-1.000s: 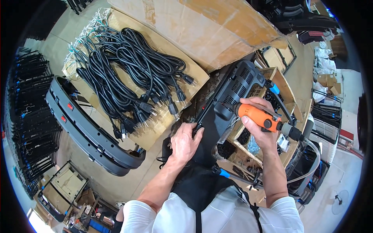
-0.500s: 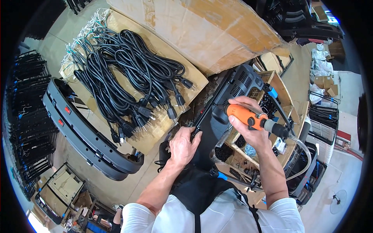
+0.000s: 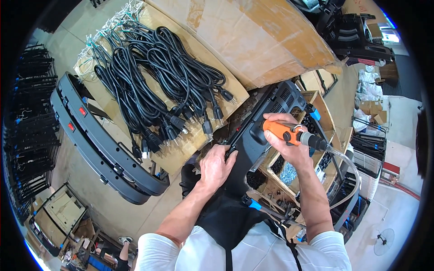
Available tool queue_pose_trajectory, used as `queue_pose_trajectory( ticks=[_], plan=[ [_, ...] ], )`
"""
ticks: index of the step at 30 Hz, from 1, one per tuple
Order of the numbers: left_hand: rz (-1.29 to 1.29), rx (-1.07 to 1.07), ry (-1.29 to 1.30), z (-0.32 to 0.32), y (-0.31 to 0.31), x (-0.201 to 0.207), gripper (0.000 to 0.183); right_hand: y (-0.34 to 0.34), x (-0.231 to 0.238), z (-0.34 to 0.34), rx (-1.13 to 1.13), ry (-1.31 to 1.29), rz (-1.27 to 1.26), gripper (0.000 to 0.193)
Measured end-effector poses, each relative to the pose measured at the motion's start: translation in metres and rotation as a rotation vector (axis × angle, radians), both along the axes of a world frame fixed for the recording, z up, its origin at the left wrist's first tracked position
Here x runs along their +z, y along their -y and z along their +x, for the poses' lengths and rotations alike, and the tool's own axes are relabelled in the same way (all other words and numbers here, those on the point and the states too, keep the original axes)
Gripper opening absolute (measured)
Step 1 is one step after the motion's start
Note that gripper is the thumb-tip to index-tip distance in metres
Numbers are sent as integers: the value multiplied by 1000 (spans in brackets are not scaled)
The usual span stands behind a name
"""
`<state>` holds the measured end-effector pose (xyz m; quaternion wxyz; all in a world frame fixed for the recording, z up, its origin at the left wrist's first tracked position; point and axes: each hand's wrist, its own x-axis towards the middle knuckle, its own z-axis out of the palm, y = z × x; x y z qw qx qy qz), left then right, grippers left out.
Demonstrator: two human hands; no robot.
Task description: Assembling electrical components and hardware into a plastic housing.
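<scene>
My right hand [image 3: 289,140] is wrapped around an orange air screwdriver [image 3: 281,131], its front end close against a black plastic housing [image 3: 253,135] with vent slots. A clear hose [image 3: 350,169] runs from the tool's back end. Whether the bit touches a screw is hidden. My left hand [image 3: 216,166] is closed on the near left edge of the housing, thumb on top and fingers partly out of sight. Left of the housing, bundled black power cords [image 3: 167,86] with plugs lie on a cardboard sheet [image 3: 178,158].
A wooden compartment box [image 3: 275,174] of screws and small parts stands right of the housing. Two curved grey covers [image 3: 108,149] with red switches are at the left. A large cardboard panel [image 3: 253,40] rises behind. Black frames [image 3: 36,126] are stacked at far left.
The whole view has shifted a little. The screwdriver's front end has come closer to the housing, and its bit no longer shows. My left hand keeps its place on the edge.
</scene>
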<state>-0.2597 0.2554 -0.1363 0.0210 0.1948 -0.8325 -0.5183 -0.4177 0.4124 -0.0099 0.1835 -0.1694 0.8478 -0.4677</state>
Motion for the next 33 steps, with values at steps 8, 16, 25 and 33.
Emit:
queue_pose_trajectory(
  ticks=[8,16,25,33],
  plan=[
    [-14,3,-23,2,0,5,31,-1,-8,4,-19,13,-36,33],
    [441,187,-131,25,10,27,28,-36,40,70,-200,-92,-283,54],
    [1445,3,271,123,-51,52,26,-122,34,225,-387,18,-500,56],
    [1395,150,358,189,-115,47,23,-165,16,310,-330,87,-535,55]
  ],
)
